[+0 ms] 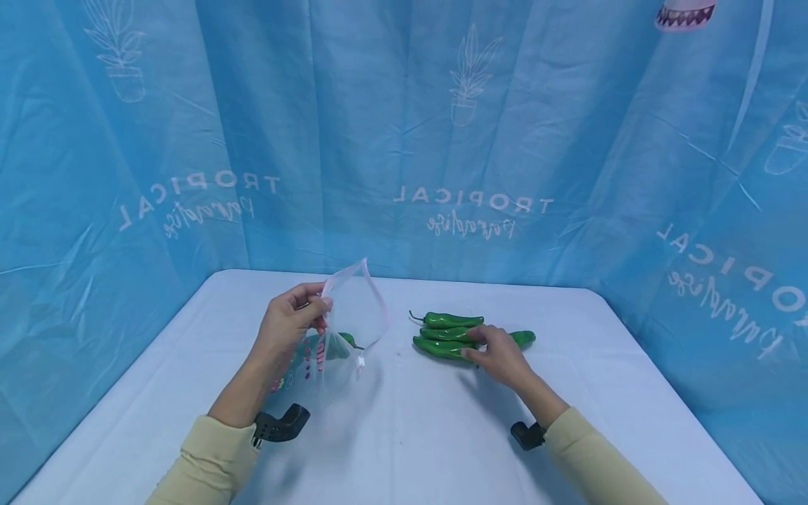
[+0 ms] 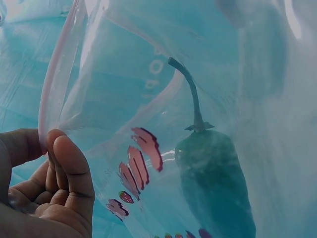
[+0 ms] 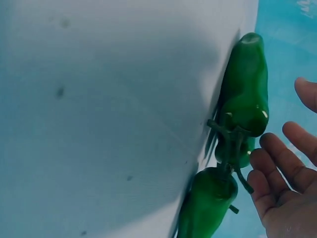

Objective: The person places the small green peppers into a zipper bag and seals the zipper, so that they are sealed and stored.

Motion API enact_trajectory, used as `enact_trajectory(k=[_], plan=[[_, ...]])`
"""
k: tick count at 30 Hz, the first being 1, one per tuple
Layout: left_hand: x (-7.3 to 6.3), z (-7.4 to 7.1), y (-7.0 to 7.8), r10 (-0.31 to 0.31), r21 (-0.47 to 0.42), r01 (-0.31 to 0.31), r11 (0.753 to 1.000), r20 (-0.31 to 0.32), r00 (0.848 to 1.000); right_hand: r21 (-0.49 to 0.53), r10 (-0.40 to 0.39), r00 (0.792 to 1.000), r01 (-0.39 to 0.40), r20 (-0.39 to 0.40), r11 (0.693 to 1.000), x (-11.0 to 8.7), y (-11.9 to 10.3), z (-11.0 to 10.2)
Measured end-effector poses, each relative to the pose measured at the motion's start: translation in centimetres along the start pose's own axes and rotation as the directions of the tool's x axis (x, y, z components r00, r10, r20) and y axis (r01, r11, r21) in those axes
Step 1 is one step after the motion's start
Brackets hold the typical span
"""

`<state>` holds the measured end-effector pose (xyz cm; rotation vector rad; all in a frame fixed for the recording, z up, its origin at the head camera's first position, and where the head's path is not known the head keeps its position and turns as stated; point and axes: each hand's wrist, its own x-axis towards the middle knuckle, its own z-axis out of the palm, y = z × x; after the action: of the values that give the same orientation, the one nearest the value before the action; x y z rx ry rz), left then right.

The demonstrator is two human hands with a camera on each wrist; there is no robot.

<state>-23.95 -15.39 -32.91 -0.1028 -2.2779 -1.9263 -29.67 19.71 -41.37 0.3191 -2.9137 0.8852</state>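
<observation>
My left hand pinches the pink-edged rim of a clear plastic zip bag, whose mouth gapes toward the right. Through the film in the left wrist view a green pepper with a curved stem shows inside the bag. Several shiny green peppers lie side by side on the table to the right. Over their right end hovers my right hand, thumb and fingers spread apart. In the right wrist view its fingertips are right beside a pepper, with nothing held between them.
A white-covered table spreads beneath both hands. Blue curtains with white lettering and plant prints hang behind it and along both sides. Another green pepper pokes out to the right, behind the right hand.
</observation>
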Motion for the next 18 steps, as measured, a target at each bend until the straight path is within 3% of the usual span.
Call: enact_trajectory(k=[18], plan=[[0.0,0.3,-0.3,-0.012,-0.001,0.012,1.0,0.018,1.0,-0.079,0.024,1.0,-0.022,0.016,0.997,0.2,1.1,1.1]])
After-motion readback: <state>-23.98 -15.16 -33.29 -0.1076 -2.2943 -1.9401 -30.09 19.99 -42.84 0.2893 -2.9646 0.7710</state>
